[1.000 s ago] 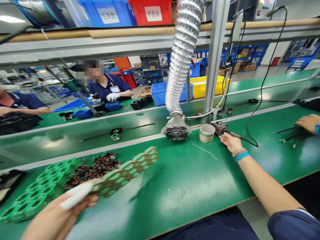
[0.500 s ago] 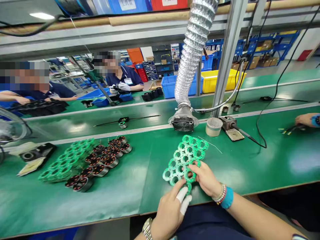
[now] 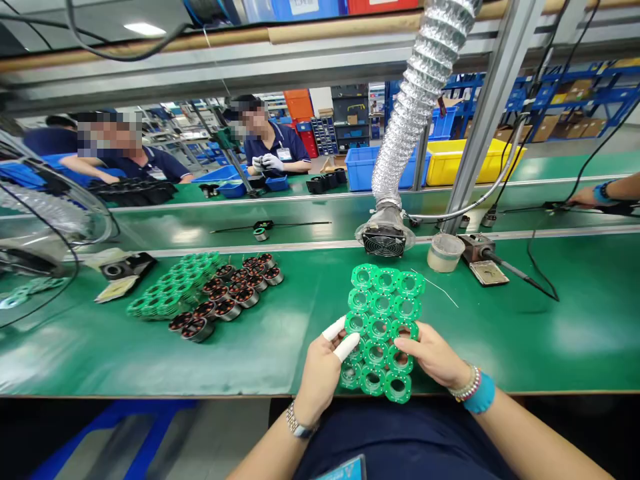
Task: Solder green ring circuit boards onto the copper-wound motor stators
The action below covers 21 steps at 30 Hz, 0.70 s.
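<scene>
While I watch from afar, the left hand [image 3: 320, 377], in white finger cots [image 3: 346, 347], and the right hand [image 3: 430, 357] grip a green circuit panel [image 3: 383, 303] between them, fingers half curled; it seems to rest on the green bench [image 3: 550, 333], with small motors [image 3: 230, 293] off beyond the left hand.

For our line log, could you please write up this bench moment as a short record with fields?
Left hand: grips the green ring-board panel; white finger cots on two fingers
Right hand: grips the same panel; bracelet and blue wristband at the wrist
Nearby: soldering iron, fume extractor
Further left: wound motor stators, stacked green panels
Across the bench: co-worker's hand
</scene>
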Motion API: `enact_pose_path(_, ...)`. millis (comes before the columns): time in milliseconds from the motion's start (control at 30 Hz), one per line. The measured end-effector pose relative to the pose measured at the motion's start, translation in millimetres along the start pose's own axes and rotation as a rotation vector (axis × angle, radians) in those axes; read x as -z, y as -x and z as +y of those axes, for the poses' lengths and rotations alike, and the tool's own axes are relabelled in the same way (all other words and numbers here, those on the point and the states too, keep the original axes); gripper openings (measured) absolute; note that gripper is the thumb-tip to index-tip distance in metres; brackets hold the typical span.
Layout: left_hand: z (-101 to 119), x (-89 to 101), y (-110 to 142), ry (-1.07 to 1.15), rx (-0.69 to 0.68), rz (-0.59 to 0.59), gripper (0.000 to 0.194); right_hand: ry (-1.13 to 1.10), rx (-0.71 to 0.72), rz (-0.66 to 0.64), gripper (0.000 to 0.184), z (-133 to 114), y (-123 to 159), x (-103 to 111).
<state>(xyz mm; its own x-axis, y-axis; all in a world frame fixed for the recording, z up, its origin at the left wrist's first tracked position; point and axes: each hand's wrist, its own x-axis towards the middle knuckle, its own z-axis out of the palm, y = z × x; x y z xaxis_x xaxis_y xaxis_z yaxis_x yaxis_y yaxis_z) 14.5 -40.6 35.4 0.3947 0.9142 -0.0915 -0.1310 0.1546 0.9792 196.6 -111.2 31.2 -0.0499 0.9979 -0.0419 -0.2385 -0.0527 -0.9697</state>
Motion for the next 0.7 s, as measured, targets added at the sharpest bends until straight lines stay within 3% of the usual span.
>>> enact_pose_path(333, -3.8, 4.2, 2.0, 0.287, 0.06, 0.021, 0.051, -0.028, 0.034, 0.123, 0.029, 5.0, -6.1, -4.0)
enact_pose_path(700, -5.9, 22.1, -0.5, 0.306, 0.097, 0.106, 0.044, 0.085, 0.028, 0.062, 0.035, 1.0, -8.6, -7.2)
